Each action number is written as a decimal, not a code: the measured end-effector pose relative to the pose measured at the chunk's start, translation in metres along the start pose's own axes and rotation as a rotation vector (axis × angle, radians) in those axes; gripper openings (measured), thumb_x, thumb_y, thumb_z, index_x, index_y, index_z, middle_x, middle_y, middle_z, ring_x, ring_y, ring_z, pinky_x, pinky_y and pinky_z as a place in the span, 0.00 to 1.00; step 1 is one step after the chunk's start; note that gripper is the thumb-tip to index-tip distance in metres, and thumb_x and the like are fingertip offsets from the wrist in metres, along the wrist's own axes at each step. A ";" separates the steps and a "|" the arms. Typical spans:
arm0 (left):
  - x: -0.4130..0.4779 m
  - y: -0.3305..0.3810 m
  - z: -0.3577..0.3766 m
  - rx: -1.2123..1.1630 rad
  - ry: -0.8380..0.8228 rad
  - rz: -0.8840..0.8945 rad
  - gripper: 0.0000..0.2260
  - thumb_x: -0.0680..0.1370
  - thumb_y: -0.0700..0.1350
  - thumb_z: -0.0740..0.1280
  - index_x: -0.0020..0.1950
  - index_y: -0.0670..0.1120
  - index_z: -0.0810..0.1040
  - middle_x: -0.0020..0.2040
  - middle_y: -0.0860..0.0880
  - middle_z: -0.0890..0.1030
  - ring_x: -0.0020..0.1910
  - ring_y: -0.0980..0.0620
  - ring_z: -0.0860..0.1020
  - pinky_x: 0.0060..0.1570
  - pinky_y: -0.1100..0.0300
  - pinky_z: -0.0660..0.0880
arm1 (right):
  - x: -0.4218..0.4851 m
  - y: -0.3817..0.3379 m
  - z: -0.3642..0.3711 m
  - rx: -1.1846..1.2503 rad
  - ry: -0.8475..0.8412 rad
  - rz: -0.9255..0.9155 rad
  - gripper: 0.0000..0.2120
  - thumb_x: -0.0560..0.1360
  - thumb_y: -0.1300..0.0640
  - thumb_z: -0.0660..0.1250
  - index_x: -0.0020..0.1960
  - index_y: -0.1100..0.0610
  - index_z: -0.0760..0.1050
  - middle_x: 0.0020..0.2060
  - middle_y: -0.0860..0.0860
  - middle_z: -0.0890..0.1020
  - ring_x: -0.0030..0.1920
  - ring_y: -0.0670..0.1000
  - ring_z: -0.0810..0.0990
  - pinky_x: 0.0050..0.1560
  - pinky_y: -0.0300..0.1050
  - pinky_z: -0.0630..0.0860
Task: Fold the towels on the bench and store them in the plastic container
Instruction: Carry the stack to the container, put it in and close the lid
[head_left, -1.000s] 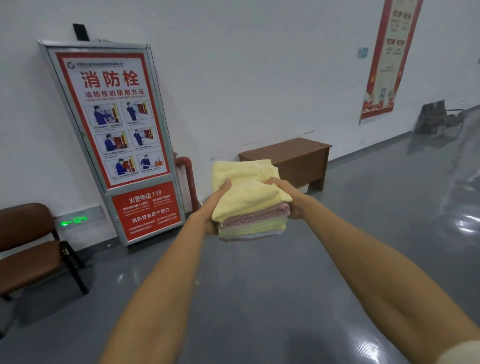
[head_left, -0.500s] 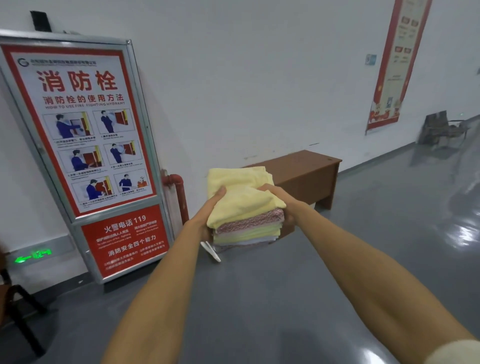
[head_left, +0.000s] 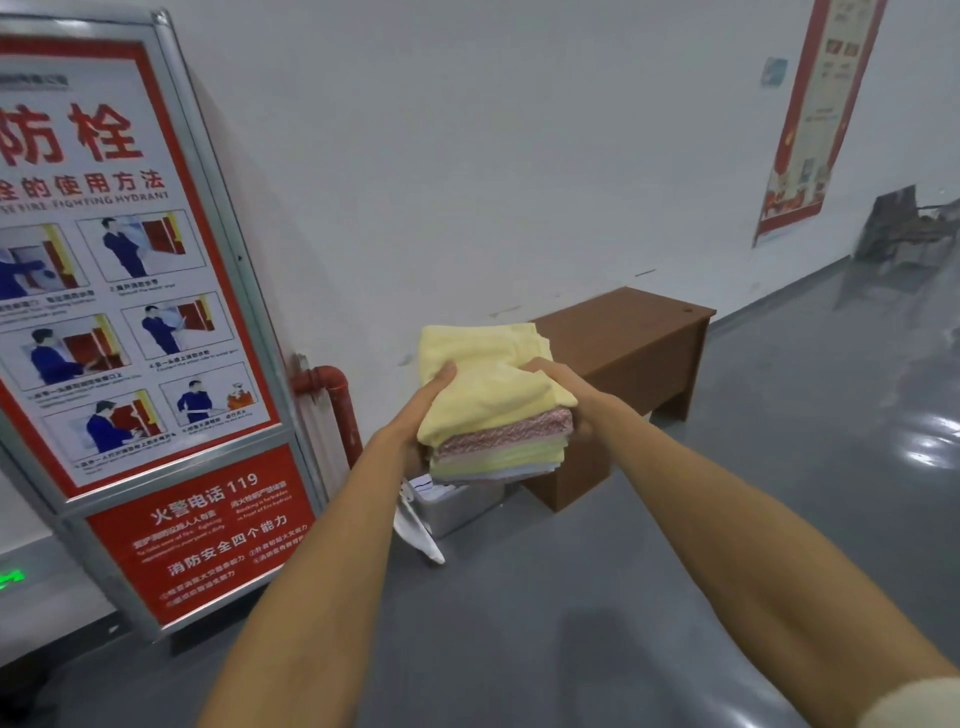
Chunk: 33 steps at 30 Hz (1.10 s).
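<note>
I carry a stack of folded towels (head_left: 493, 410) in front of me, a pale yellow one on top, then a pink patterned one and lighter green and white layers. My left hand (head_left: 423, 410) grips the stack's left side, thumb on top. My right hand (head_left: 563, 387) grips its right side. Below the stack, on the floor by the brown bench (head_left: 639, 338), stands a clear plastic container (head_left: 457, 506), partly hidden by the towels, with its white lid (head_left: 418, 530) leaning against its left side.
A tall fire hydrant cabinet (head_left: 156, 338) with red and white signs stands at the left against the white wall. A red pipe (head_left: 337, 405) rises beside it. Grey glossy floor stretches to the right, with dark clutter (head_left: 909, 228) far back.
I have come closer to the bench with the stack held the same way. The cabinet has slid left and grown larger, and the container and its lid have come into sight under the towels.
</note>
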<state>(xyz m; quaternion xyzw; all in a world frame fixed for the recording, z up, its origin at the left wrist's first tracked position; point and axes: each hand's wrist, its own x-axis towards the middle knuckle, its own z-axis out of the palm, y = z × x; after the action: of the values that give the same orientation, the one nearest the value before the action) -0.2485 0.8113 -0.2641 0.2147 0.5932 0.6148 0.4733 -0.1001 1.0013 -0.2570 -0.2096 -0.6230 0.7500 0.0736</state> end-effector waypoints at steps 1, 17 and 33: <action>0.023 0.006 -0.002 -0.002 0.008 0.002 0.34 0.73 0.71 0.68 0.67 0.47 0.77 0.59 0.40 0.84 0.59 0.40 0.83 0.63 0.46 0.78 | 0.021 -0.006 -0.011 -0.010 -0.009 0.002 0.15 0.77 0.49 0.65 0.57 0.58 0.80 0.45 0.56 0.85 0.44 0.58 0.84 0.47 0.50 0.78; 0.341 0.107 -0.078 -0.074 0.153 -0.058 0.41 0.65 0.76 0.71 0.68 0.49 0.73 0.59 0.39 0.84 0.59 0.37 0.82 0.65 0.38 0.75 | 0.363 -0.094 -0.137 -0.090 -0.129 0.045 0.25 0.74 0.47 0.69 0.65 0.61 0.77 0.53 0.59 0.83 0.53 0.61 0.81 0.57 0.58 0.76; 0.625 0.173 -0.292 -0.103 0.257 -0.112 0.42 0.64 0.75 0.73 0.70 0.52 0.75 0.61 0.41 0.83 0.61 0.38 0.82 0.68 0.39 0.73 | 0.727 -0.117 -0.133 -0.069 -0.173 0.128 0.18 0.78 0.49 0.65 0.65 0.57 0.75 0.59 0.60 0.83 0.54 0.60 0.84 0.55 0.51 0.80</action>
<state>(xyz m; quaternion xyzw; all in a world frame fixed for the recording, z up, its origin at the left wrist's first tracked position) -0.8337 1.2069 -0.3483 0.0762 0.6275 0.6395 0.4375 -0.7192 1.4171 -0.3240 -0.1857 -0.6379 0.7465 -0.0360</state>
